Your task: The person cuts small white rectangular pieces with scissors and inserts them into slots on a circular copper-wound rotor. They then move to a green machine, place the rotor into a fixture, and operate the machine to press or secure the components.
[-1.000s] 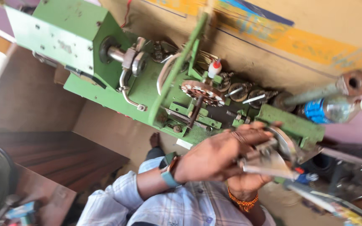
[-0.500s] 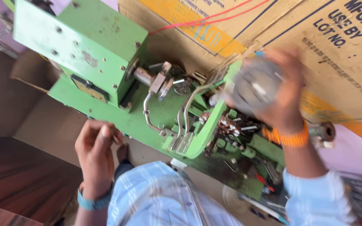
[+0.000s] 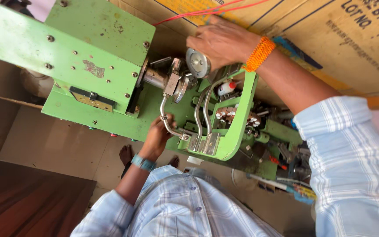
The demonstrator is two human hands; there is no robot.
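green machine: right hand curls closed over its round metal knob; left hand pinches the bent steel rod below.

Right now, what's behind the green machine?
A cardboard box with yellow and blue print stands behind the machine; a red thread runs across it. Its lower part is hidden by the machine and the right hand.

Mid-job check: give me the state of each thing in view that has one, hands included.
left hand: at the machine's front edge, fingers against the curved steel rod.
right hand: closed over the round metal wheel.
green machine: housing closed, screws in place.
green swing frame: standing over the mechanism.
small white bottle: red cap on, lying inside the frame.
cardboard box: behind the machine.
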